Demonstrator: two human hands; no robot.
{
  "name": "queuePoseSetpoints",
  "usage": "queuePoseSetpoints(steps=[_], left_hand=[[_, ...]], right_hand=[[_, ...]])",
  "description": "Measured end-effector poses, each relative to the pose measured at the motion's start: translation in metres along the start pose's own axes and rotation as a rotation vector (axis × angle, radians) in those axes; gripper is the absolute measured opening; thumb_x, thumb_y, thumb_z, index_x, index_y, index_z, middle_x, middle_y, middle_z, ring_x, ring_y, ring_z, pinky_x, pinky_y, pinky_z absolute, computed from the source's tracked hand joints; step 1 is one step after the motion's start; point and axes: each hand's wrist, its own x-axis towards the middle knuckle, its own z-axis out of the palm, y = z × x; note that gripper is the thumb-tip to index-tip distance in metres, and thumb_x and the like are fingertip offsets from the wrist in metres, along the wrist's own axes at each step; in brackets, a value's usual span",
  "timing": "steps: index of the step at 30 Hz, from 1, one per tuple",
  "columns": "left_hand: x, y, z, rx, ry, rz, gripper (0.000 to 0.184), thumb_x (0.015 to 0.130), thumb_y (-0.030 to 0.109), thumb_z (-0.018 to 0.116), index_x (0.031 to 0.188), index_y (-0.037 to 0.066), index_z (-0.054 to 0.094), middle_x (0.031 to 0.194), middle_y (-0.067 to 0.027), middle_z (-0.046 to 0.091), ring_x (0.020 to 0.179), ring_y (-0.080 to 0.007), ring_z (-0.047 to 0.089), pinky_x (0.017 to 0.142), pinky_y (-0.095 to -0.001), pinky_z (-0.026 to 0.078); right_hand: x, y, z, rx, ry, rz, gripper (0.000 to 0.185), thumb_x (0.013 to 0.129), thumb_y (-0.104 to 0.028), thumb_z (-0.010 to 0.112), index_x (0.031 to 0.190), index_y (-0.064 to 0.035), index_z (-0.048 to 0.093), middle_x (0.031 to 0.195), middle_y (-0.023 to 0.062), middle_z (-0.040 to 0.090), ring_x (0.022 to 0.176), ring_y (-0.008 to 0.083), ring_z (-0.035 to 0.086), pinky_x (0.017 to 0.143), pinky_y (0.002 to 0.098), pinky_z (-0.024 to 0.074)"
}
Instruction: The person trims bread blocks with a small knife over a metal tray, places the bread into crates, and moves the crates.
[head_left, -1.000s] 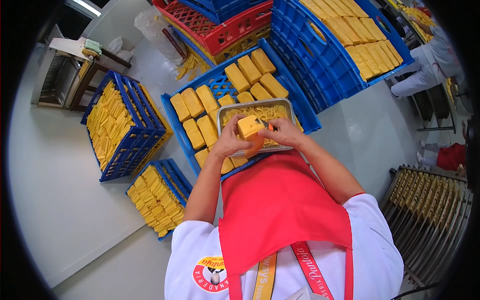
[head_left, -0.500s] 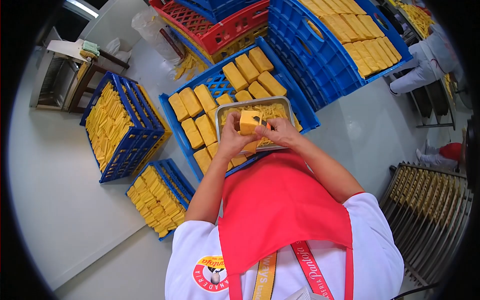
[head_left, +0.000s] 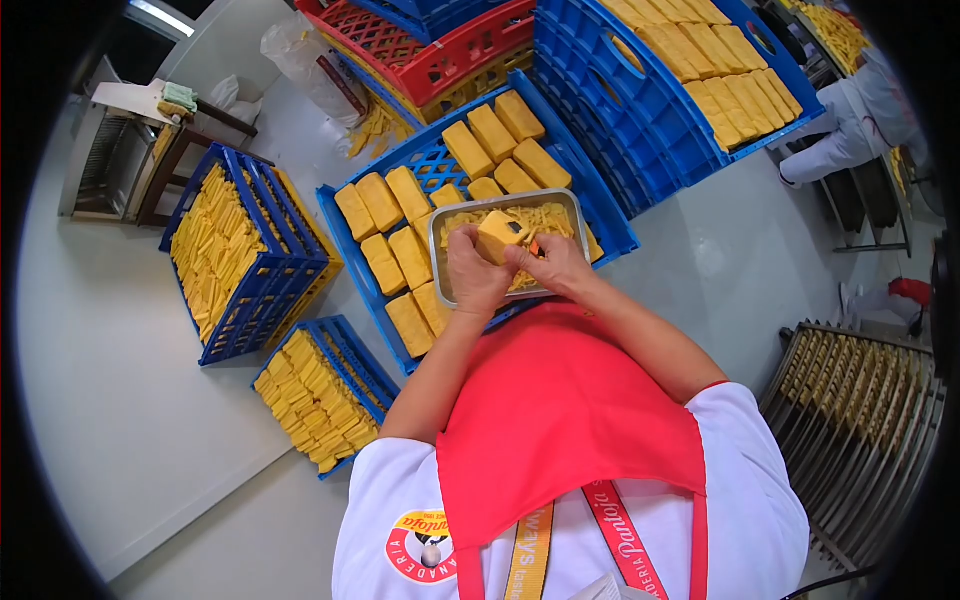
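Note:
My left hand (head_left: 476, 272) is wrapped around a yellow rectangular bread loaf (head_left: 497, 232), tilted above a metal pan (head_left: 437, 262). Against the loaf's right side, my right hand (head_left: 558, 264) grips a small cutter (head_left: 535, 246) with an orange part and a dark blade; its exact kind is partly hidden by the fingers. Thin yellow trimmings (head_left: 552, 216) lie in the pan under both hands. The pan rests on a blue crate (head_left: 328, 208) holding several more loaves (head_left: 408, 194).
Blue crates of stacked yellow strips (head_left: 215, 250) stand at left, with another lower stack (head_left: 310, 400). A tall blue crate (head_left: 620, 110) holds loaves at upper right. Red crates (head_left: 430, 75) are behind. A metal rack (head_left: 850, 430) and a person's leg (head_left: 830, 155) are at right.
The loaf has turned and tilted in my left hand, which has rolled with it. The cutter has shifted slightly down along its side. The pale strip hanging below the hands no longer shows.

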Motion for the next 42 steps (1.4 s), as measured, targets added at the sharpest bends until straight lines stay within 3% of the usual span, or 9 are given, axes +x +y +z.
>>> queuePoseSetpoints(steps=[5,8,10,13,20,32,36,38,42], left_hand=[[-0.002,-0.005,0.009,0.049,0.045,0.026,0.063,0.059,0.020,0.084,0.107,0.001,0.049,0.099,-0.0181,0.055,0.094,-0.0368,0.056,0.080,-0.0421,0.047],[0.002,-0.014,0.003,0.042,-0.042,0.052,0.063,0.060,0.013,0.084,0.112,0.001,0.049,0.102,-0.0144,0.056,0.097,-0.0316,0.058,0.085,-0.0385,0.048],[0.008,-0.027,-0.001,-0.402,-0.275,-0.056,0.065,0.062,0.002,0.083,0.118,0.004,0.048,0.107,-0.0088,0.058,0.099,-0.0229,0.060,0.089,-0.0354,0.049],[0.011,-0.037,-0.007,-0.640,-0.462,-0.189,0.070,0.061,-0.008,0.081,0.121,0.005,0.048,0.113,-0.0049,0.058,0.105,-0.0187,0.058,0.096,-0.0342,0.047],[0.011,-0.024,-0.013,-0.672,-0.465,-0.167,0.071,0.060,-0.010,0.080,0.122,0.005,0.048,0.111,-0.0039,0.059,0.108,-0.0169,0.056,0.100,-0.0319,0.043],[0.022,-0.059,0.003,-0.556,-0.436,-0.146,0.069,0.066,0.000,0.083,0.125,0.002,0.048,0.115,-0.0092,0.059,0.106,-0.0191,0.059,0.091,-0.0310,0.048],[0.046,-0.054,-0.012,-0.359,-0.264,-0.289,0.065,0.076,0.015,0.080,0.129,0.001,0.045,0.111,-0.0140,0.060,0.096,-0.0209,0.062,0.082,-0.0313,0.052],[0.076,-0.072,-0.014,-0.447,-0.121,-0.503,0.063,0.079,0.022,0.078,0.129,0.001,0.045,0.112,-0.0150,0.059,0.093,-0.0226,0.064,0.078,-0.0327,0.053],[0.148,-0.103,-0.020,-0.308,0.023,-0.291,0.064,0.079,0.030,0.077,0.128,0.003,0.046,0.115,-0.0178,0.056,0.098,-0.0287,0.062,0.084,-0.0373,0.051]], right_hand=[[-0.004,0.000,0.007,0.145,-0.046,0.026,0.070,0.083,-0.067,0.056,0.079,0.0016,0.068,0.078,0.0239,0.067,0.077,0.0386,0.067,0.068,0.0449,0.0507],[-0.005,-0.002,-0.005,0.080,-0.107,-0.003,0.070,0.086,-0.067,0.051,0.079,0.0010,0.068,0.076,0.0227,0.067,0.077,0.0377,0.067,0.066,0.0447,0.0501],[0.000,0.000,-0.019,-0.068,-0.088,-0.002,0.066,0.089,-0.062,0.048,0.080,-0.0008,0.068,0.077,0.0227,0.067,0.078,0.0393,0.066,0.068,0.0466,0.0499],[-0.001,-0.004,-0.027,-0.159,0.038,-0.055,0.059,0.093,-0.055,0.045,0.081,-0.0025,0.068,0.078,0.0230,0.067,0.080,0.0416,0.065,0.071,0.0498,0.0495],[0.000,0.000,-0.023,-0.228,0.051,-0.120,0.054,0.093,-0.052,0.044,0.082,-0.0051,0.068,0.080,0.0228,0.066,0.080,0.0428,0.064,0.072,0.0521,0.0486],[0.001,0.021,-0.010,0.087,-0.308,0.001,0.064,0.086,-0.065,0.050,0.081,-0.0045,0.070,0.078,0.0191,0.067,0.076,0.0345,0.065,0.069,0.0437,0.0477],[-0.010,0.019,-0.020,-0.226,-0.145,-0.003,0.067,0.082,-0.066,0.055,0.102,-0.0032,0.064,0.093,0.0238,0.067,0.090,0.0380,0.064,0.076,0.0436,0.0492],[-0.015,0.017,-0.024,-0.331,-0.135,0.041,0.069,0.081,-0.066,0.056,0.109,-0.0030,0.061,0.097,0.0251,0.067,0.094,0.0393,0.064,0.079,0.0442,0.0496],[-0.019,0.018,-0.027,-0.324,-0.191,0.115,0.060,0.085,-0.054,0.060,0.114,-0.0019,0.058,0.100,0.0254,0.066,0.097,0.0408,0.063,0.082,0.0469,0.0495]])
